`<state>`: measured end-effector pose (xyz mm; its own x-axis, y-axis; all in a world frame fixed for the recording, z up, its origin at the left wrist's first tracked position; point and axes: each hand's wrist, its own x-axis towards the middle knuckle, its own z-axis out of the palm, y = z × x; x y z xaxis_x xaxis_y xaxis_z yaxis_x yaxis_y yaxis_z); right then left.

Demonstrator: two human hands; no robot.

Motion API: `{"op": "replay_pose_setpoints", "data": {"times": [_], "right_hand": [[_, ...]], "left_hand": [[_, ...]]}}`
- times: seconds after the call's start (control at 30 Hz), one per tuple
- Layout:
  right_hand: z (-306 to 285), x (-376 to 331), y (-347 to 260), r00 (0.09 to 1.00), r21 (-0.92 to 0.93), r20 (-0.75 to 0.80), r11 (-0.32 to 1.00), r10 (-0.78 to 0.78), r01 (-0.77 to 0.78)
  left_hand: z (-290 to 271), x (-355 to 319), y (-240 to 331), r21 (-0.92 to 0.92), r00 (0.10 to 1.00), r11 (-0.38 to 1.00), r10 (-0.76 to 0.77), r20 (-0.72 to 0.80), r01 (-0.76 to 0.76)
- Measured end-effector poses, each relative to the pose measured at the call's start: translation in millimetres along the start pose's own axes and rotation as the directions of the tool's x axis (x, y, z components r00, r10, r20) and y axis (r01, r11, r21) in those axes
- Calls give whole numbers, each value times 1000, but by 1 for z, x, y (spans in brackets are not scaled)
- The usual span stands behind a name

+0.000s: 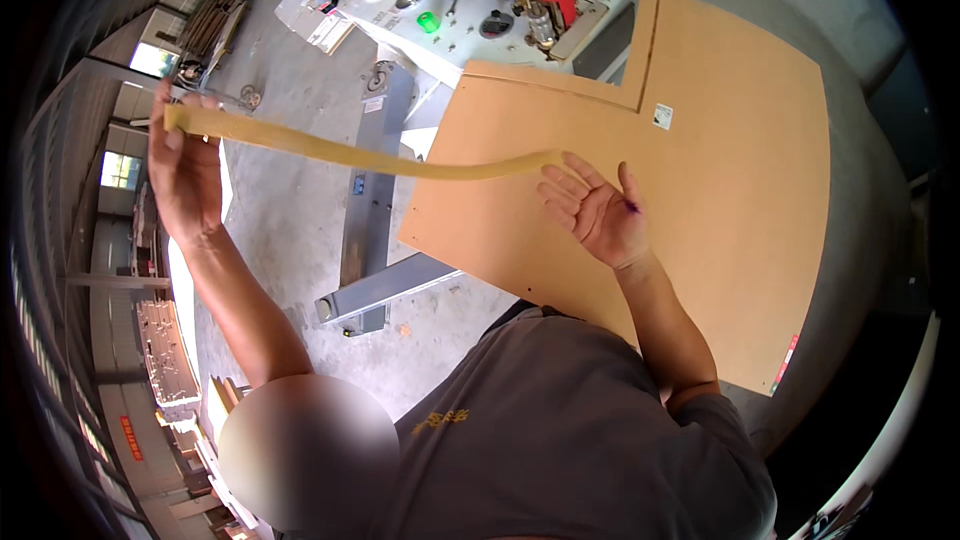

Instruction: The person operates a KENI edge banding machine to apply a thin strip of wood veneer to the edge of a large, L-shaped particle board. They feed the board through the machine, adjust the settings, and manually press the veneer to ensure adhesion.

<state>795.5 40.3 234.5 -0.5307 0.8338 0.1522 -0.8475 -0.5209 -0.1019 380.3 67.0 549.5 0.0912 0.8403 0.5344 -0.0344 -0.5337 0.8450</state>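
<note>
Yellow strip (340,153) sagged mid-air
Left hand (187,178) pinched one end; right hand (603,218), uncurled, sat at 3 o'clock end

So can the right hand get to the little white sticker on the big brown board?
Probably yes: the right hand looks open, the white sticker lies uncovered on the brown board beyond its thumb, and nothing shows between them. The yellow strip runs off leftward.
</note>
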Motion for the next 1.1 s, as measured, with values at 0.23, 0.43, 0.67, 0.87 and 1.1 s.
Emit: {"op": "replay_pose_setpoints", "data": {"times": [0.23, 0.43, 0.67, 0.87, 1.1], "right_hand": [[-8, -16, -1, 992, -331, -95, 943, -80, 44], [12, -11, 38, 803, -592, 69, 672, 592, -445], [14, 7, 69, 861, -421, 77, 799, 502, -429], [28, 10, 34, 995, -144, 57, 986, -79, 86], [42, 13, 5, 974, -158, 62, 961, -220, 227]], "left_hand": [[62, -43, -37, -10, 989, 989, -150, 4, 150], [127, -32, -6, 61, 999, 997, 48, 19, -49], [138, -27, 17, -89, 962, 960, 255, -98, -264], [107, -49, 17, -56, 971, 984, 159, -180, -172], [108, -72, -11, 136, 951, 990, 12, -309, 31]]}}
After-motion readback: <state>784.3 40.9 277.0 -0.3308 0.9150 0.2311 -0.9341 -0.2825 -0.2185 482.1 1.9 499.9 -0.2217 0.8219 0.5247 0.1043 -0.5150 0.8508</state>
